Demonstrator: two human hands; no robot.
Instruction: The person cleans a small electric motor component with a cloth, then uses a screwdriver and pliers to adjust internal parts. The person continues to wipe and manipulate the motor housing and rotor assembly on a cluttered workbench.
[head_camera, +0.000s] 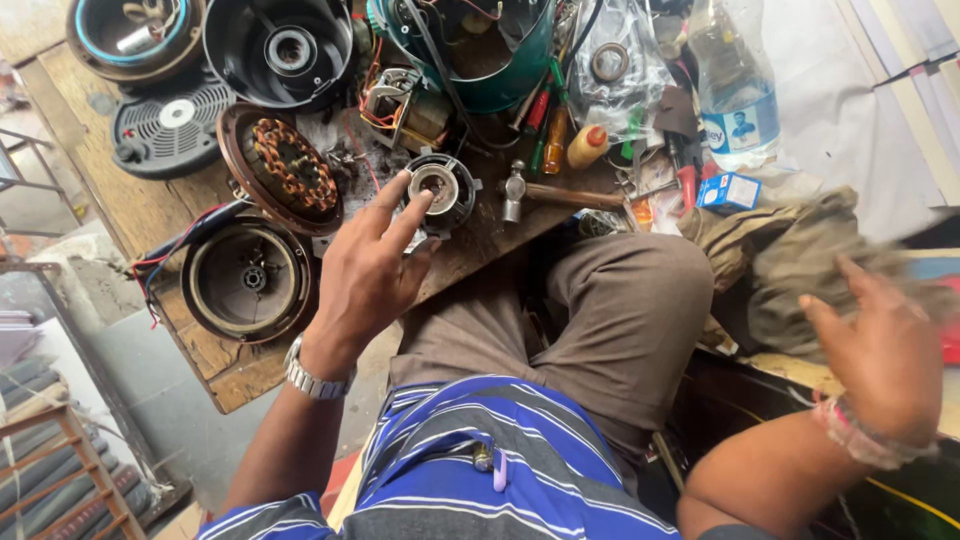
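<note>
Cluttered workbench (120, 200), motor housing (442, 190) under left hand (365, 275)

Left hand (368, 268) rests on the edge of the wooden bench (130, 205), fingers spread, tips touching a small round black motor part (441, 189). Just left of it lies a copper-wound stator (290, 166); below that, a round dark housing (247, 279). A hammer (545, 194) lies just right of the motor part. Right hand (880, 345) is raised, open and blurred, against a grey-brown cloth (800, 255). A clear plastic bottle (738, 85) stands behind, screwdrivers (545, 125) beside it.
</note>
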